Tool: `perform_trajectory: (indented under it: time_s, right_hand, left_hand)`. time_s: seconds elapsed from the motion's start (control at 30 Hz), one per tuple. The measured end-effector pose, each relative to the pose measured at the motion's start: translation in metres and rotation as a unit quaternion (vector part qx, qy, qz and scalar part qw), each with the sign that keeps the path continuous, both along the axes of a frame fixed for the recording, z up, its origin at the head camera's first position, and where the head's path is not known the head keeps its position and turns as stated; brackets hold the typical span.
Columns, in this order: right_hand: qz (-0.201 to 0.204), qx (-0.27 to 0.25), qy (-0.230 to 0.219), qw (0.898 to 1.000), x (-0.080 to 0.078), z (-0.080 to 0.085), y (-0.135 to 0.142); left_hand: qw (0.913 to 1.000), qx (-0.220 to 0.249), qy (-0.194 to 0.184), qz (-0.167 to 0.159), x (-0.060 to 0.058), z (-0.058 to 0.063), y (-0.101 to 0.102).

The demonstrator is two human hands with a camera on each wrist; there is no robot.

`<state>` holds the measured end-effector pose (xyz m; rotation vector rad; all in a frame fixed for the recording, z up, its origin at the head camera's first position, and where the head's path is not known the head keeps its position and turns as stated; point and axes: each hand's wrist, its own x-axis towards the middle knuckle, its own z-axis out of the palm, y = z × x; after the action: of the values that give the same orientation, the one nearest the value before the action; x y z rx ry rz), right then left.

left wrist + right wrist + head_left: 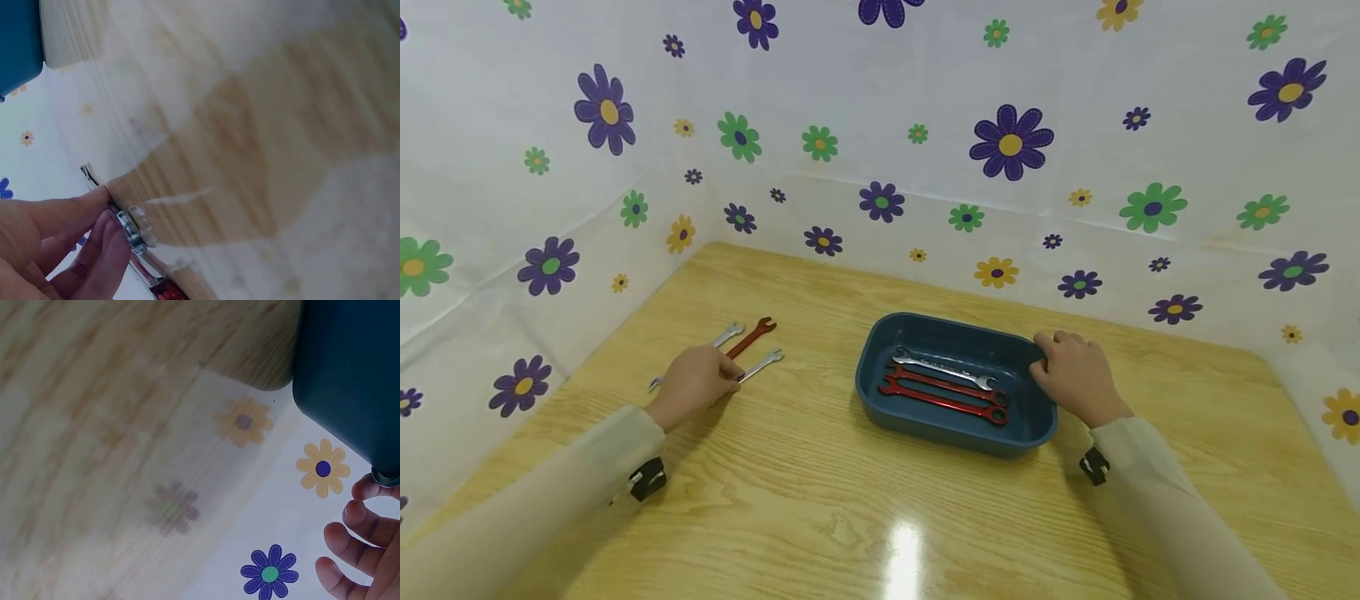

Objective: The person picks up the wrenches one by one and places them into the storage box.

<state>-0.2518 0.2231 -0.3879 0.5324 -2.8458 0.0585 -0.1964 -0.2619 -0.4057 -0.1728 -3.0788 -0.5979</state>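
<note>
My left hand (696, 383) pinches a silver wrench (764, 363) between thumb and fingers at the table's left side. Its ring end (131, 230) shows beside the fingertips in the left wrist view. A red wrench (752, 335) and another silver wrench (727, 335) lie just beyond that hand, partly hidden by it. With my right hand (1077, 377) I hold the right-hand rim of a dark blue plastic bin (955, 439), thumb over the edge. Inside the bin lie a silver wrench (943, 367) and two red wrenches (943, 403), roughly side by side.
The wood-grain table (805, 492) reflects a bright light near its front. A white flower-print cloth (850, 167) stands behind the table and along its left and right sides. Each sleeve carries a dark clip-like piece (647, 479) near the wrist.
</note>
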Motion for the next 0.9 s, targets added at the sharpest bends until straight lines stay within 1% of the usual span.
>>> perform_trajectory:
  time_s: [0.2, 0.3, 0.57, 0.8, 0.9]
  right_hand:
    - [0.0, -0.004, 0.001, 1.0, -0.0003, -0.0005, 0.0026]
    - [0.001, -0.006, 0.004, 1.0, -0.0013, -0.0011, 0.003]
    - [0.004, -0.006, 0.003, 1.0, -0.0033, -0.0021, 0.0035]
    - [0.001, -0.005, -0.005, 1.0, -0.0036, -0.0021, 0.0023]
    - [-0.001, -0.003, -0.007, 1.0, -0.0026, -0.0018, 0.0014]
  left_hand:
    - [0.9995, 0.032, -0.005, 0.004, -0.004, -0.0002, -0.003]
    - [0.999, 0.044, -0.009, 0.005, -0.0038, 0.0015, -0.0034]
    - [0.9984, 0.048, -0.03, 0.006, -0.0053, 0.0034, -0.0018]
    - [0.9974, 0.057, -0.042, -0.006, -0.0083, 0.0007, -0.0052]
    - [0.9975, 0.057, -0.04, -0.013, -0.0075, 0.0009, -0.0065]
